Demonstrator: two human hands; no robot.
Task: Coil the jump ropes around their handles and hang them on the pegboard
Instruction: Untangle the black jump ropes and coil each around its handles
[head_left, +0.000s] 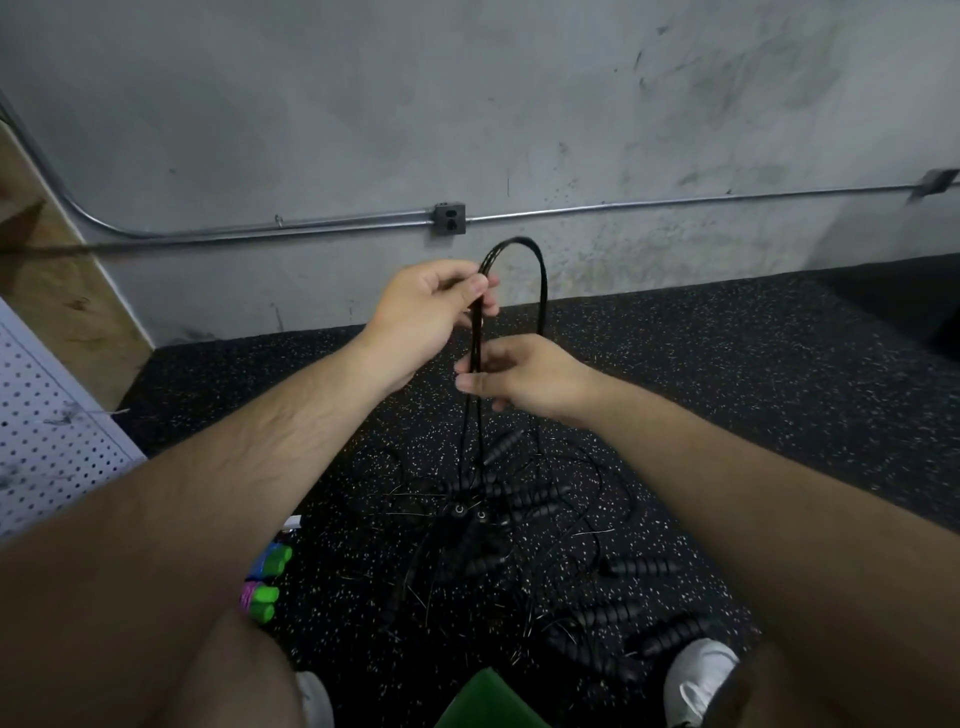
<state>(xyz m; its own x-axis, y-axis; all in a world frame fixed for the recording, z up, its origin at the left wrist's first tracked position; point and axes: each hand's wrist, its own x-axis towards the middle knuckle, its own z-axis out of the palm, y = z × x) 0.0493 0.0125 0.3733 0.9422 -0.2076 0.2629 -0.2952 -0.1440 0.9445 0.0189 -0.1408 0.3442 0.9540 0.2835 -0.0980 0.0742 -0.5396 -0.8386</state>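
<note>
While the left hand (423, 306) pinches a folded black rope (540, 280) just under its raised loop, the right hand (519, 382) grips the same strands lower down. Below them, more black ropes and ribbed handles (540, 496) lie tangled on the speckled floor (753, 395), near the white pegboard (47, 431).

Speckled floor (753, 395) bears tangled jump ropes (535, 500) and, seemingly, coloured handles (261, 597).
</note>
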